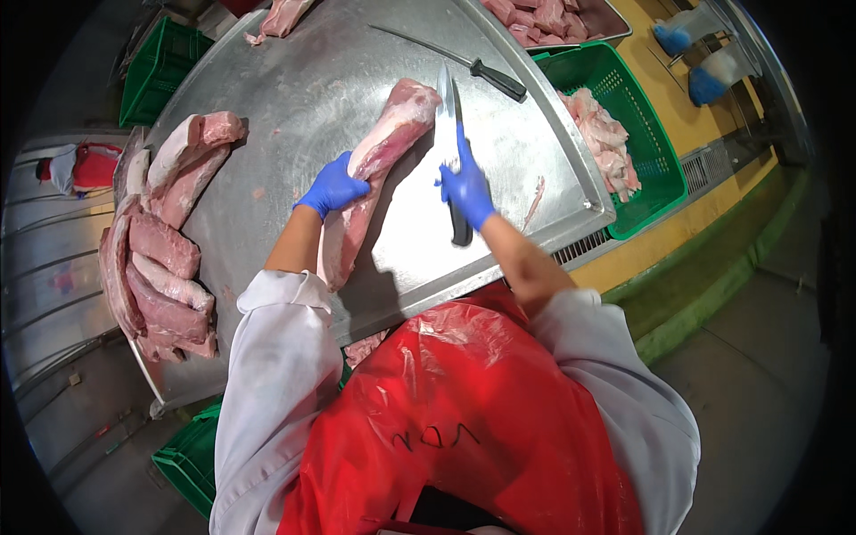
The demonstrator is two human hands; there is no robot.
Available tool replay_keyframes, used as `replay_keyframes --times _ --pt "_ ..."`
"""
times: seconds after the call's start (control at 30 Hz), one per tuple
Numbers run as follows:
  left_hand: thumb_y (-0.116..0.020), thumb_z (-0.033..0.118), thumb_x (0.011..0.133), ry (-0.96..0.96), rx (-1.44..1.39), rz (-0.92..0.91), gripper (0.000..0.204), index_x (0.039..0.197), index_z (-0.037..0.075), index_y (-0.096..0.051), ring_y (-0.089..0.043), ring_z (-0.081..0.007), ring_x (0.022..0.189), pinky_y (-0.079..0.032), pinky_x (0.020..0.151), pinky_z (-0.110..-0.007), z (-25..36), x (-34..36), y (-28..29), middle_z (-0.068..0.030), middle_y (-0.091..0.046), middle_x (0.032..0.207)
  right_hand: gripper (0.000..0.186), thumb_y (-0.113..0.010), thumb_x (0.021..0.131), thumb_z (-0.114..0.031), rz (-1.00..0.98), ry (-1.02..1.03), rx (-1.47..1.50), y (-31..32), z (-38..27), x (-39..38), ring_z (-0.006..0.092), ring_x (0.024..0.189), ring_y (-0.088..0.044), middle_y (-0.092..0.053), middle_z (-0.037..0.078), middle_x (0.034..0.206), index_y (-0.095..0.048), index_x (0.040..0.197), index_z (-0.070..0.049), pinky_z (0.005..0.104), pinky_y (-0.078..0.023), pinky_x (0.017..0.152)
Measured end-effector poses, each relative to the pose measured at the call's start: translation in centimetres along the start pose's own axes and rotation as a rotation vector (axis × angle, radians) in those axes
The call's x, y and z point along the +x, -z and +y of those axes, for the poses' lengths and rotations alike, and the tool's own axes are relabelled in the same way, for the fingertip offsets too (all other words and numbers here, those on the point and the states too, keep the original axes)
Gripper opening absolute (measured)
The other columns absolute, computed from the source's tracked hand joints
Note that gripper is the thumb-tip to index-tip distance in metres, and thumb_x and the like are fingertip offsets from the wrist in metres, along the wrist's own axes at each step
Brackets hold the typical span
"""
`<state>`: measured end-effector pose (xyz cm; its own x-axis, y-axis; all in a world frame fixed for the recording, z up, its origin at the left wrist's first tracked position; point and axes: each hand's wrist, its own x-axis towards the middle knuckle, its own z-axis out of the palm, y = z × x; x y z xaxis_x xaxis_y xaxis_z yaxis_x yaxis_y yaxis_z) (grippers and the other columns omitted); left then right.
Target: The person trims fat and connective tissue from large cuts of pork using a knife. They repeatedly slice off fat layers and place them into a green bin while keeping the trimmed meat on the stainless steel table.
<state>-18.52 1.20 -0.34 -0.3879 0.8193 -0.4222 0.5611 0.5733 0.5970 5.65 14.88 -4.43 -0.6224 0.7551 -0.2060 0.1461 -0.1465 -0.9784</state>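
Note:
My left hand [333, 185], in a blue glove, grips a long piece of raw meat [388, 134], pale with fat and pink, lying diagonally on the metal tray table [259, 107]. To its right my right hand [465, 192], also gloved, is closed on a knife [446, 111], its blade pointing away from me and a black handle end showing below my fingers; exactly how the fingers sit on it is hard to make out. A black-handled sharpening rod [495, 78] lies beyond the knife. A thin meat scrap [538, 194] is at the right.
Several meat pieces [165, 272] are piled at the left. A green crate of trimmings [655, 156] stands right, a metal pan of chunks [606, 22] behind. Another green crate [147, 80] is at back left, one [183, 459] low left. A person [85, 165] appears at far left.

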Motion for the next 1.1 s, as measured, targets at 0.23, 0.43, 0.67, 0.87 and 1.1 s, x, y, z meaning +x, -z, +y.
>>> replay_keyframes --times 0.23,0.43,0.67,0.87,1.1 --pt "-0.077 0.033 0.065 -0.091 -0.069 0.032 0.069 0.125 0.003 -0.06 -0.067 -0.0386 0.106 -0.051 0.092 -0.041 -1.1 -0.5 -0.3 -0.0238 -0.07 0.113 0.081 -0.055 0.095 -0.001 -0.003 0.016 -0.014 -2.1 0.3 -1.3 0.0144 0.063 -0.063 -0.065 0.011 0.087 -0.013 0.162 -0.019 0.0285 -0.051 0.05" --pt "-0.078 0.032 0.065 -0.053 -0.055 -0.013 0.068 0.124 0.003 -0.061 -0.068 -0.0363 0.104 -0.051 0.092 -0.04 0.2 -1.8 -0.6 -0.0221 -0.07 0.112 0.08 -0.057 0.097 -0.004 -0.097 -0.04 0.212 0.2 -1.1 5.4 0.0119 0.061 -0.06 -0.062 0.008 0.082 -0.012 0.162 -0.017 0.0273 -0.05 0.046" --pt "-0.08 0.031 0.062 -0.088 -0.2 0.031 0.071 0.124 0.003 -0.061 -0.068 -0.0344 0.103 -0.052 0.092 -0.038 -1.2 -3.1 -0.6 -0.0202 -0.07 0.112 0.079 -0.057 0.095 -0.004 -0.111 0.016 0.173 -0.7 1.3 -2.3 0.0138 0.06 -0.061 -0.063 0.01 0.084 -0.018 0.162 -0.017 0.0275 -0.052 0.051" --pt "-0.082 0.03 0.061 -0.079 -0.183 0.057 0.074 0.126 0.001 -0.061 -0.067 -0.0335 0.108 -0.051 0.095 -0.039 -0.3 -3.9 -1.3 -0.0218 -0.068 0.115 0.078 -0.057 0.095 -0.006 -0.166 -0.228 0.009 -0.1 -2.5 -3.4 0.0149 0.068 -0.064 -0.063 0.011 0.093 -0.018 0.161 -0.016 0.029 -0.055 0.057" --pt "-0.084 0.031 0.062 -0.159 0.436 0.415 0.066 0.115 0.001 -0.056 -0.058 -0.0406 0.102 -0.048 0.089 -0.049 5.6 -5.2 -3.7 -0.0196 -0.058 0.111 0.078 -0.057 0.094 -0.005 -0.285 -0.357 -0.038 15.5 -5.6 -17.0 0.0092 0.064 -0.056 -0.05 0.015 0.144 -0.019 0.161 -0.016 0.0239 -0.051 0.056"
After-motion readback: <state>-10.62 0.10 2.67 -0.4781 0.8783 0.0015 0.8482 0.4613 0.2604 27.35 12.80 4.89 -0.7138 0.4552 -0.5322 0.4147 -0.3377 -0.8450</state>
